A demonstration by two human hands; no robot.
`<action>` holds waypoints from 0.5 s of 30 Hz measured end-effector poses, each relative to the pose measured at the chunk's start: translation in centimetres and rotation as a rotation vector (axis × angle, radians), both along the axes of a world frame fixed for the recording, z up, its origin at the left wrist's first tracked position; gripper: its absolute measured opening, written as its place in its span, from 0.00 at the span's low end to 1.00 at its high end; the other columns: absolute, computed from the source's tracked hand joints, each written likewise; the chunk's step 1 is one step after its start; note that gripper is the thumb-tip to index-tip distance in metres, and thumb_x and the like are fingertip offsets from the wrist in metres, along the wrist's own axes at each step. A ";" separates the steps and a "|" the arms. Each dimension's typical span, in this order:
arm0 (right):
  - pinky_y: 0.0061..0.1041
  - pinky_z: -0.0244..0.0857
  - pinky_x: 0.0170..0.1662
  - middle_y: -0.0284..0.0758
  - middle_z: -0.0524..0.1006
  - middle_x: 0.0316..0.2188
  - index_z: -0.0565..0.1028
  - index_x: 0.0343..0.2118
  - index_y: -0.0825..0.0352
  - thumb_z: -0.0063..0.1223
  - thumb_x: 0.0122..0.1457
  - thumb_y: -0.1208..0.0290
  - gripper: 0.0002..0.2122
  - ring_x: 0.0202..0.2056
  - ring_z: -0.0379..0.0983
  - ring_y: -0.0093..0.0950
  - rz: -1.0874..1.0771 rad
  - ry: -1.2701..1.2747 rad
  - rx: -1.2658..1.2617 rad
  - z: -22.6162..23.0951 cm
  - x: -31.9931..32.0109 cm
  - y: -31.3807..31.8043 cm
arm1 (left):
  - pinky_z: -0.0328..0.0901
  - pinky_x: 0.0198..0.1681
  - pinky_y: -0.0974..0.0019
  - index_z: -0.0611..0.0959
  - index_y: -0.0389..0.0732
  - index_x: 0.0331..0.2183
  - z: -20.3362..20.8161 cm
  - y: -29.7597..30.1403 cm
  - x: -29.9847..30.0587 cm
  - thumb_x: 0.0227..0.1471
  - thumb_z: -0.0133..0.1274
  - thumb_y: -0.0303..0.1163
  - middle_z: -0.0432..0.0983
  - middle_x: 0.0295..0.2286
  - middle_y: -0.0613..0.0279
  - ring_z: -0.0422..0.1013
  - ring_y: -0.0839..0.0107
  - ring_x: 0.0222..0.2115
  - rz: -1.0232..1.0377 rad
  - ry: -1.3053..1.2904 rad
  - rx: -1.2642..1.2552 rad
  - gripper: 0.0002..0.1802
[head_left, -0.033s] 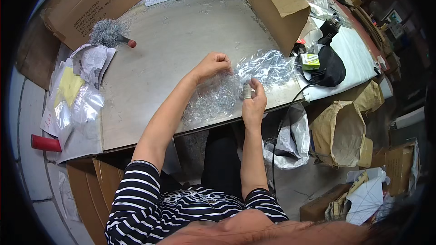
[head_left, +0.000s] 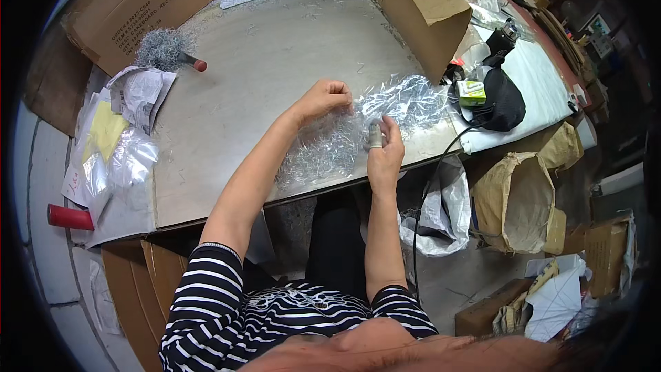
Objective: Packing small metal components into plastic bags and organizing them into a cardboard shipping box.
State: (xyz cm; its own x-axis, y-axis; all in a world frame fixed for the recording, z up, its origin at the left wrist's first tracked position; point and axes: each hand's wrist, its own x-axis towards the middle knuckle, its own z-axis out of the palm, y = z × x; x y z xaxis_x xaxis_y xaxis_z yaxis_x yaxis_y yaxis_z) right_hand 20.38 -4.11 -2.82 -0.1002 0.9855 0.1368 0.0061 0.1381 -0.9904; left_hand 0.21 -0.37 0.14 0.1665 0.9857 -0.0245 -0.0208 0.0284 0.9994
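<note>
- Have the left hand (head_left: 325,100) over the table (head_left: 268,41), up by the top edge of some clear plastic (head_left: 320,151).
- See the fingers there curled in, pretty narrow, but can't tell about anything pinched between them.
- Have the right hand (head_left: 387,155) lower and a bit further right, just beside that same plastic, close to the table's front edge.
- See a grey cover (head_left: 374,136) on one digit over there, with the others bent and only a small gap showing. Can't tell about a grip on that side either.
- Find the plastic flat on the table between the two forearms, with thin silvery bits all through that patch. Can't tell whether in it or just on it.
- Also notice crinkly film (head_left: 413,100) past the right hand, shiny and bunched up. Can't tell whether joined to the plastic or separate.
- Spot a heap of wiry bits (head_left: 158,49) at the far left, with a red-tipped handle (head_left: 199,66) poking out.
- Nearby on the left, see crumpled paper (head_left: 141,93), a yellow sheet (head_left: 105,131) and a red tube (head_left: 70,218).
- Over on the right, see a green box (head_left: 471,94) against a black pouch (head_left: 506,103), plus a black cord (head_left: 429,182) hanging past the table edge.
</note>
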 end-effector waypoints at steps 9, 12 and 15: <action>0.34 0.67 0.41 0.43 0.80 0.34 0.80 0.36 0.66 0.57 0.52 0.65 0.12 0.37 0.76 0.42 0.001 -0.713 0.173 4.0 -3.0 0.8 | 0.67 0.38 0.69 0.82 0.34 0.37 -0.2 -1.6 -0.9 0.54 0.53 0.34 0.78 0.31 0.59 0.73 0.71 0.31 0.223 0.298 0.152 0.14; 0.35 0.68 0.38 0.43 0.80 0.30 0.79 0.33 0.67 0.56 0.53 0.66 0.10 0.34 0.76 0.41 -0.053 -0.659 0.185 2.3 -2.8 0.5 | 0.68 0.40 0.63 0.81 0.34 0.40 1.8 -7.3 -2.3 0.50 0.55 0.33 0.77 0.39 0.50 0.75 0.63 0.34 0.504 0.639 0.270 0.16; 0.36 0.67 0.36 0.42 0.79 0.27 0.79 0.32 0.67 0.56 0.53 0.67 0.09 0.31 0.76 0.41 -0.156 -0.592 0.246 1.5 -3.9 -0.5 | 0.69 0.40 0.64 0.78 0.34 0.44 1.2 -15.6 -5.1 0.46 0.59 0.33 0.75 0.42 0.51 0.74 0.64 0.32 0.598 0.824 0.167 0.22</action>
